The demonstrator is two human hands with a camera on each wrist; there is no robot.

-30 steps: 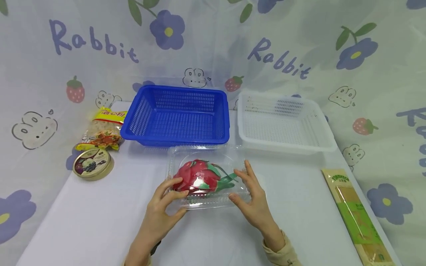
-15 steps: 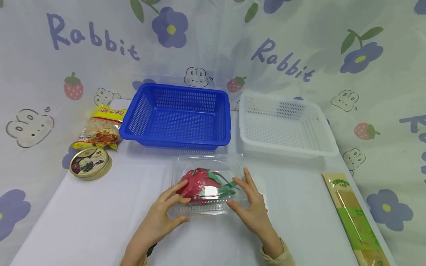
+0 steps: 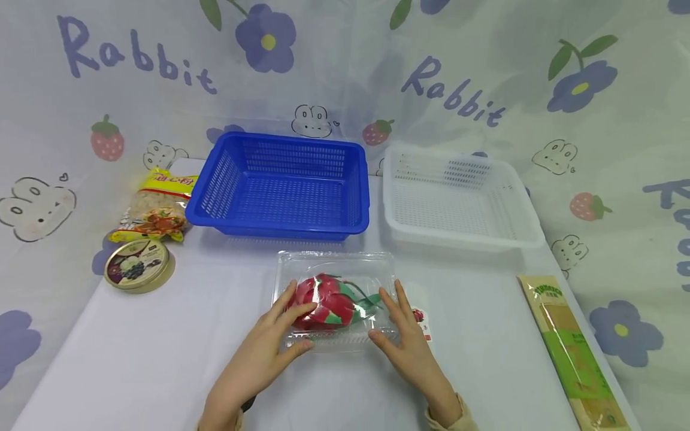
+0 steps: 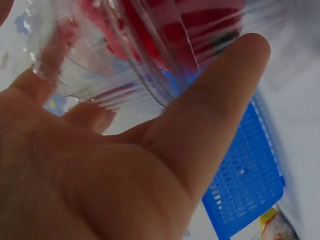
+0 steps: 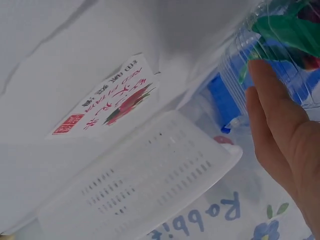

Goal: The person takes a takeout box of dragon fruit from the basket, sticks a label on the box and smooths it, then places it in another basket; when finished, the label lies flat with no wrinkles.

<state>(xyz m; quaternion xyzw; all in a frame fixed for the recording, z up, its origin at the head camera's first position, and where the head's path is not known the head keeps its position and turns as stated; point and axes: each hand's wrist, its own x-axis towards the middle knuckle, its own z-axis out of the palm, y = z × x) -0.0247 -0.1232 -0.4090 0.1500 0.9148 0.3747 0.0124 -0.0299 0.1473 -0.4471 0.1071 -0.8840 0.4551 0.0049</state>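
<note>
A clear plastic clamshell box [image 3: 336, 261] lies on the white table with its lid down. Through the lid shows a red dragon fruit [image 3: 331, 299] with green leaf tips, lying on its side. My left hand [image 3: 266, 347] holds the box's left end, fingertips over the lid and thumb at the front edge. In the left wrist view the thumb [image 4: 220, 95] lies along the ribbed wall. My right hand [image 3: 406, 347] holds the right end, thumb toward the front corner and fingers along the side. A printed RED PITAYA card [image 5: 112, 100] lies beside that hand, partly hidden in the head view.
Behind the box stand a blue plastic basket [image 3: 280, 230] and a white one [image 3: 463, 236]. On the left are a yellow-trimmed food bag [image 3: 156, 209] and a round gold tin [image 3: 137, 266]. A long green-and-tan packet [image 3: 574, 353] lies along the right edge.
The clear box with the dragon fruit has come down and away from the blue basket, both hands on it. The printed card at its right now shows. Over the last half second the box stays put.
</note>
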